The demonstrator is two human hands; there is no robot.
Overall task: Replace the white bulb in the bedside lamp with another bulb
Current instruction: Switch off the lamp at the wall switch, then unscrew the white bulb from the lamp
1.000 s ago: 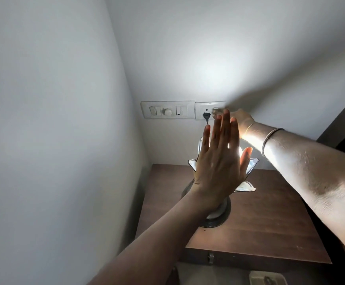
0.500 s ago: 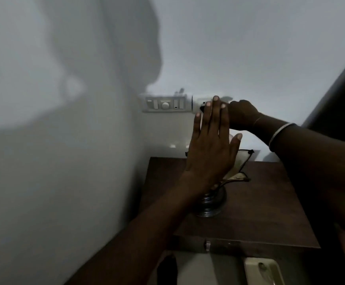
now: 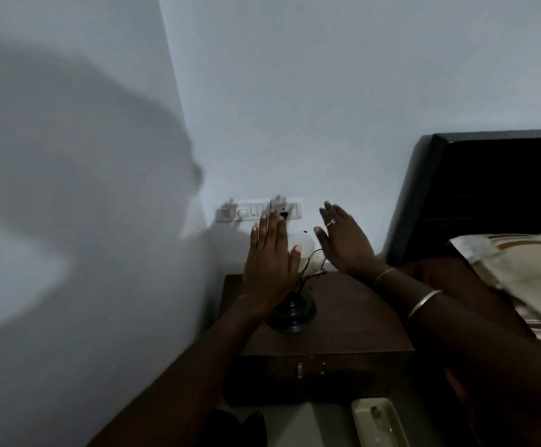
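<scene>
Flanking the white bulb of the bedside lamp, the left hand and right hand hover flat, fingers spread, holding nothing.

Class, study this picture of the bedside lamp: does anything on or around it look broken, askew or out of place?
Nothing stands out as damaged. The lamp stands upright on the bedside table, unlit, with its white bulb in place. Both hands, left and right, are open on either side of it. The dim light hides finer detail.
</scene>
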